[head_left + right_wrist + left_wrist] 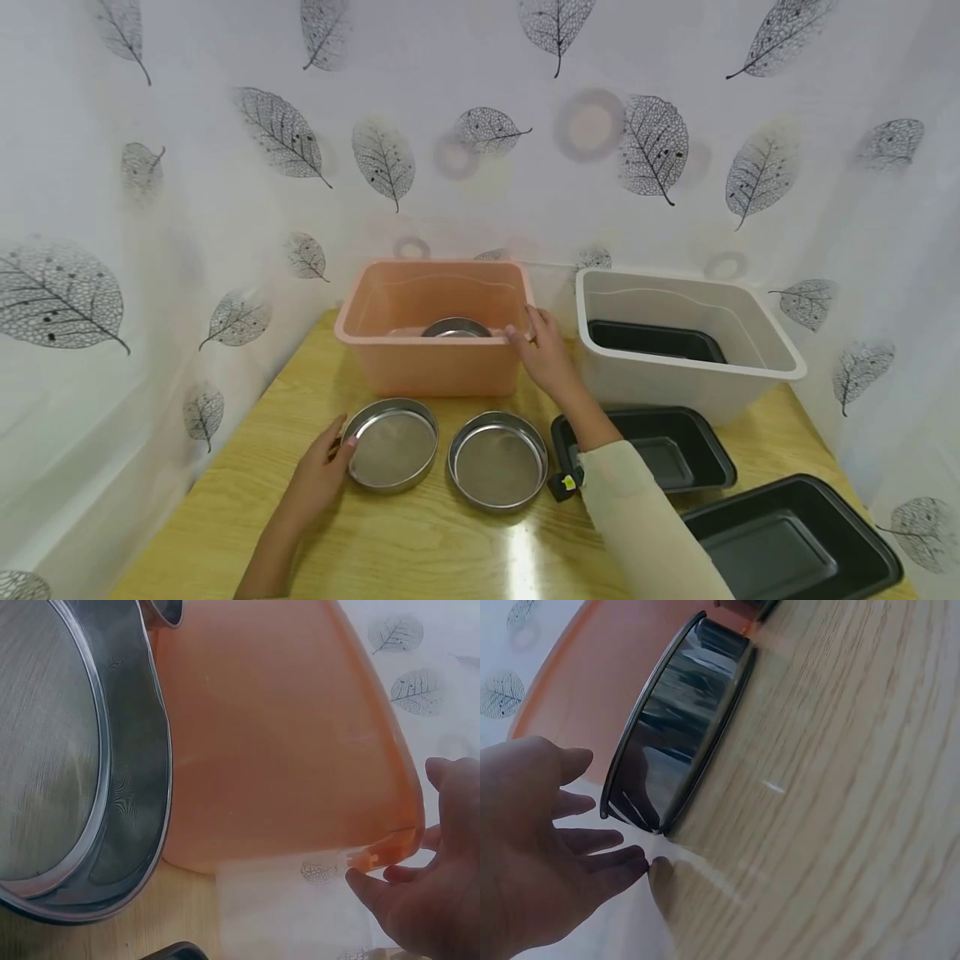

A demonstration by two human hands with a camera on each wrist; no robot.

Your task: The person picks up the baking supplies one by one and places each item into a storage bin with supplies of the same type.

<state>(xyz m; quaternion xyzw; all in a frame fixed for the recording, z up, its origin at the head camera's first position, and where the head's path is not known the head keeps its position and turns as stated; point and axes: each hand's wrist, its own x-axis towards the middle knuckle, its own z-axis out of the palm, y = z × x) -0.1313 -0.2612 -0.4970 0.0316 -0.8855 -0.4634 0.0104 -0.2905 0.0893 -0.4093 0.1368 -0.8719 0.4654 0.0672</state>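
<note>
My left hand [318,471] is at the left side of a round metal sieve [393,444] on the table. In the left wrist view its fingers are loosely spread, with a small gap to the sieve's shiny wall [676,712]. My right hand [547,354] is at the right rim of a peach plastic bin [442,367]; in the right wrist view its fingers touch the bin's corner while the thumb stands apart. Another round metal sieve [498,461] lies right of the first. Inside the peach bin sits a round metal piece [456,327], partly hidden by the front wall.
A white plastic bin [652,379] stands at the back right, with a dark tray [656,340] inside. Before it lie a black rectangular pan [667,450], partly behind my right sleeve, and a larger black pan [780,542]. A leaf-print curtain [465,217] surrounds the wooden table [390,542].
</note>
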